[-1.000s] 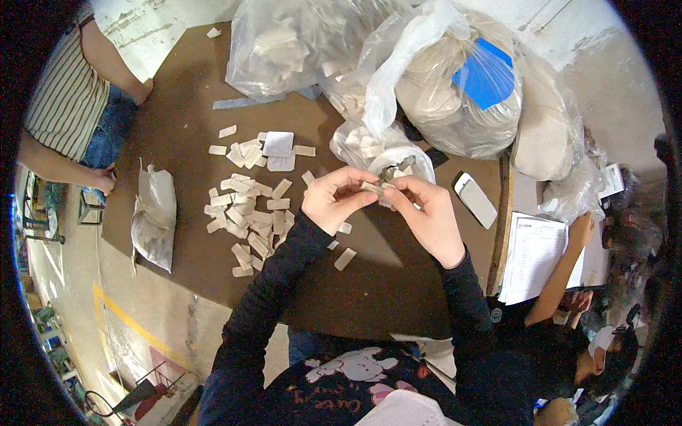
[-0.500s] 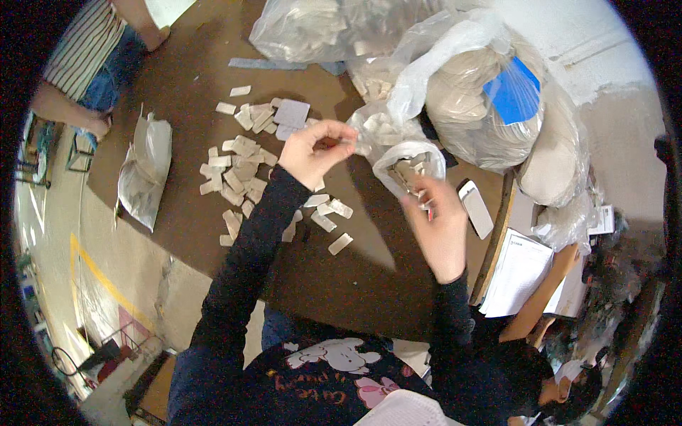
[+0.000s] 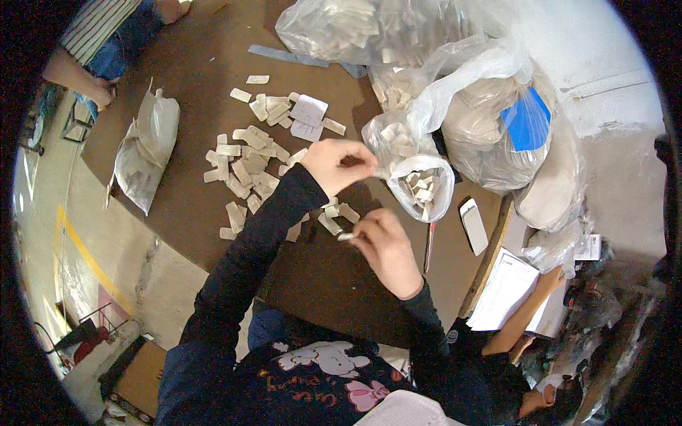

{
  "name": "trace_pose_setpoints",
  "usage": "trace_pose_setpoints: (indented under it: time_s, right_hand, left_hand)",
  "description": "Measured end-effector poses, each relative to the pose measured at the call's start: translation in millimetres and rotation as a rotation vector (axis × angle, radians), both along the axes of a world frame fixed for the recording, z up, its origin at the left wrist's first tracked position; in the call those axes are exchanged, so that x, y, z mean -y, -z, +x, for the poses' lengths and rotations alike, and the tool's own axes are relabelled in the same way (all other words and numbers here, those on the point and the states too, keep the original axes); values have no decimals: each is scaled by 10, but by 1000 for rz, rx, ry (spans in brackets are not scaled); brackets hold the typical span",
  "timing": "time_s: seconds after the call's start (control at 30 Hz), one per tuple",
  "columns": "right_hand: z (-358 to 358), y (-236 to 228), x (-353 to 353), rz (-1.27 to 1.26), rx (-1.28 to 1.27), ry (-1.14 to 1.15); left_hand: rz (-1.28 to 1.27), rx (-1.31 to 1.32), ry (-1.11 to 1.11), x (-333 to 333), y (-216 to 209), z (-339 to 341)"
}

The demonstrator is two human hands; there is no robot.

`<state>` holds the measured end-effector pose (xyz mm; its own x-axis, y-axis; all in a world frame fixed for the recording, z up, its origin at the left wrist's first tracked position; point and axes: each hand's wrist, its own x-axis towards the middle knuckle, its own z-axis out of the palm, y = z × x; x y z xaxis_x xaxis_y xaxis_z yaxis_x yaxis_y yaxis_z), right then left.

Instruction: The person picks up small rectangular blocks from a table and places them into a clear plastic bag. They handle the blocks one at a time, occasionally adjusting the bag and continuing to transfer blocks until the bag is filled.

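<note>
The right hand (image 3: 388,252) pinches a pale piece (image 3: 345,236) over the table (image 3: 320,277); a light end grip likely works best. The left hand (image 3: 337,166) curls near the bag (image 3: 447,188), its hold unclear.

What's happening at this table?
Someone is handling small pale pieces with bare hands. The right hand pinches a small pale piece at its fingertips. The left hand, fingers together, is beside an open plastic bag containing similar pieces; whether it holds anything is unclear. More loose pieces lie scattered on the brown table, to the left.
</note>
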<state>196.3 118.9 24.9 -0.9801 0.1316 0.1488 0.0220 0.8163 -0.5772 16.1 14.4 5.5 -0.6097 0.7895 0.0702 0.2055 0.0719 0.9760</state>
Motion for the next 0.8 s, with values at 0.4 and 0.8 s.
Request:
trace_pose_setpoints:
  time_s: [0.4, 0.8]
  right_hand:
    - [-29, -172, -423, -106, -227, 547]
    - [-253, 243, 154, 31, -100, 62]
  left_hand:
    - [14, -149, 128, 4, 32, 35]
    - [-590, -476, 373, 223, 240, -86]
